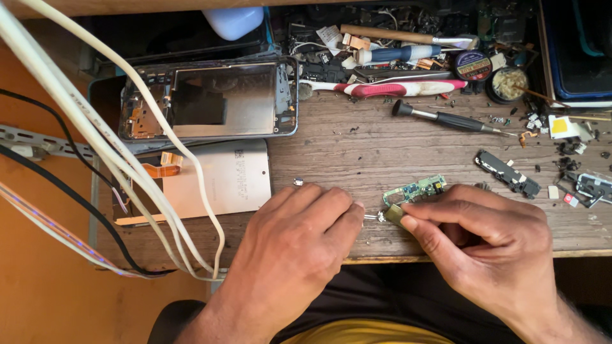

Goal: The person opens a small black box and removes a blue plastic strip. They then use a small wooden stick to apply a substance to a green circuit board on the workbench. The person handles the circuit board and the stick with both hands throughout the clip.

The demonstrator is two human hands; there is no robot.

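Near the front edge of a worn wooden bench (357, 146), my left hand (296, 239) pinches a small metal tool or part (375, 217) whose tip meets the edge of a small green circuit board (415, 190). My right hand (484, 239) pinches the lower left corner of that board between thumb and forefinger. The board lies tilted just above my right fingers. Both hands nearly touch at the board. What exactly the left fingers hold is mostly hidden.
An opened phone frame (210, 102) and a pale back panel (223, 181) lie at left, crossed by white and black cables (127, 165). A black screwdriver (446, 118), a toothbrush (401, 88), small black parts (507, 173), screws and tins crowd the back and right.
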